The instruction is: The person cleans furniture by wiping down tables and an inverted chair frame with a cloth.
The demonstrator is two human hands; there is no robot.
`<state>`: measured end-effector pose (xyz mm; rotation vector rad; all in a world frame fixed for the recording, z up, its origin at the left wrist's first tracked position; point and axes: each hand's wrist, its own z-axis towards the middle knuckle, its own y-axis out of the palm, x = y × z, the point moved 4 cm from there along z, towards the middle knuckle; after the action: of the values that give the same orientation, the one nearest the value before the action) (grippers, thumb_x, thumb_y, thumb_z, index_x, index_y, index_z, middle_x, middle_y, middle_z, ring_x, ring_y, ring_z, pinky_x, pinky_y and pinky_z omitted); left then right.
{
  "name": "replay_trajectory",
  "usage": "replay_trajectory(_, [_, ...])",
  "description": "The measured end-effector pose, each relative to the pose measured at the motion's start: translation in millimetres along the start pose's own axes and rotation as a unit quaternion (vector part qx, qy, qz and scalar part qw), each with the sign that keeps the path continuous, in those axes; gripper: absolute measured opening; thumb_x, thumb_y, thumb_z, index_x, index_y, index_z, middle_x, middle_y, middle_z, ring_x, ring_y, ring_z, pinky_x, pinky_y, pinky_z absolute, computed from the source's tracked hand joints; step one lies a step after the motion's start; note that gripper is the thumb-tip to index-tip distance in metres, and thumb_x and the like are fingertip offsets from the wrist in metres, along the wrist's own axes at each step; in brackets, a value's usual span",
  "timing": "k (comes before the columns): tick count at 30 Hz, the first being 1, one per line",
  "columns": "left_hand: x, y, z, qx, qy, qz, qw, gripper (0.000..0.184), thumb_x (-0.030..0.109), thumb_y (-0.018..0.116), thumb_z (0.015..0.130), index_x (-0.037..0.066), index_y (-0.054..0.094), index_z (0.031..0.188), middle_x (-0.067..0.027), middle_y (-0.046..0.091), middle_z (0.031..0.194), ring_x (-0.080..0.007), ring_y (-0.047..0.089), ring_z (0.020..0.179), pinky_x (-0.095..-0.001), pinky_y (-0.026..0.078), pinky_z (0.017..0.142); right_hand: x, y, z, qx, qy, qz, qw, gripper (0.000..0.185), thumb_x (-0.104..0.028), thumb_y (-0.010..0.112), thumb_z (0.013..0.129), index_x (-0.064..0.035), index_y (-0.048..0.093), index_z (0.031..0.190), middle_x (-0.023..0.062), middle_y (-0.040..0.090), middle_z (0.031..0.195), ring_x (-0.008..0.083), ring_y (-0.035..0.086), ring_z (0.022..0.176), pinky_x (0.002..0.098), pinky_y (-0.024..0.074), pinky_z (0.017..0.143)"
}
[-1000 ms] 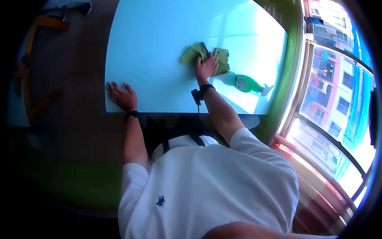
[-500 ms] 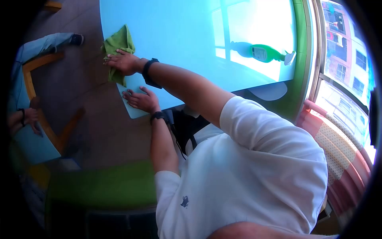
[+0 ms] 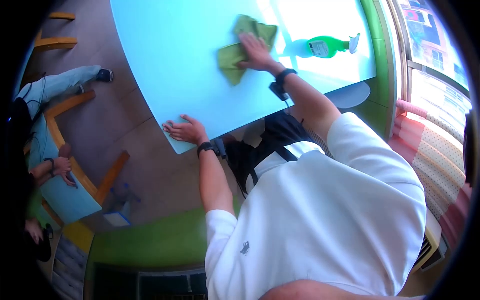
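Note:
My right hand lies flat with its fingers stretched on a crumpled green cloth, pressing it onto the pale, glossy table. Near the table's front left corner, my left hand rests on the surface, fingers spread and nothing in it. To the right of the cloth is a green spray bottle with a white nozzle and a label; it casts a shadow on the tabletop.
A grey seat shows under the table's right edge. On the left are wooden chairs and other people, with one person's hands by a light blue surface. A window and a patterned curtain are at the right.
My right hand and the green cloth have moved from the table's left edge rightward to its middle, nearer the spray bottle. My left hand stays on the corner. The view has shifted slightly.

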<state>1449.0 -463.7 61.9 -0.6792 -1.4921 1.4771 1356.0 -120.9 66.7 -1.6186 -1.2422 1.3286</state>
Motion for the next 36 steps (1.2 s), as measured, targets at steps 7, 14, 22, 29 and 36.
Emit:
replay_trajectory(7, [1, -7, -7, -0.084, 0.022, -0.16, 0.983, 0.062, 0.012, 0.057, 0.087, 0.001, 0.026, 0.14, -0.0255, 0.015, 0.152, -0.0424, 0.014, 0.142, -0.0574, 0.015, 0.113, 55, 5, -80, 0.017, 0.065, 0.046, 0.997, 0.117, -0.055, 0.074, 0.071, -0.008, 0.004, 0.152, 0.0116, 0.007, 0.159, 0.0286, 0.003, 0.147, 0.0511, 0.0048, 0.117])
replay_trajectory(14, [100, -32, -83, -0.312, 0.158, -0.418, 0.839, 0.067, 0.01, 0.062, 0.084, 0.005, 0.03, 0.144, -0.0248, 0.02, 0.152, -0.0393, 0.018, 0.142, -0.0477, 0.02, 0.114, -107, 8, -63, -0.248, 0.029, 0.568, 0.784, 0.08, -0.052, 0.056, 0.088, -0.0111, 0.026, 0.149, 0.0149, 0.02, 0.156, 0.0348, 0.015, 0.144, 0.0468, 0.0145, 0.117])
replay_trajectory(22, [151, 1, -85, -0.281, 0.244, -0.115, 0.921, 0.061, 0.038, 0.055, 0.089, 0.023, 0.035, 0.145, -0.0262, 0.017, 0.153, -0.0457, 0.011, 0.142, -0.0703, 0.023, 0.102, -49, 13, -87, 0.136, -0.031, 0.357, 0.924, 0.039, -0.026, 0.052, 0.094, -0.0045, 0.054, 0.127, 0.0192, 0.049, 0.136, 0.0346, 0.045, 0.128, 0.0403, 0.0366, 0.106])
replay_trajectory(29, [148, -2, -59, -0.371, 0.026, -0.064, 0.926, 0.07, 0.06, 0.042, 0.09, 0.034, 0.017, 0.15, -0.0208, -0.013, 0.156, -0.0436, -0.011, 0.143, -0.079, 0.015, 0.097, 51, 25, -159, 0.201, 0.136, 0.029, 0.97, 0.053, -0.033, 0.051, 0.094, -0.0136, 0.038, 0.142, 0.0205, 0.026, 0.151, 0.0374, 0.025, 0.14, 0.0474, 0.0233, 0.113])
replay_trajectory(36, [50, 10, 20, -0.307, -0.023, -0.023, 0.951, 0.071, 0.06, 0.039, 0.092, 0.034, 0.012, 0.151, -0.0239, -0.011, 0.155, -0.0481, -0.009, 0.142, -0.0794, 0.015, 0.096, 45, 35, -162, 0.223, 0.189, 0.003, 0.956, 0.055, -0.036, 0.049, 0.092, -0.0184, 0.038, 0.143, 0.0172, 0.026, 0.152, 0.0332, 0.024, 0.141, 0.048, 0.0197, 0.114])
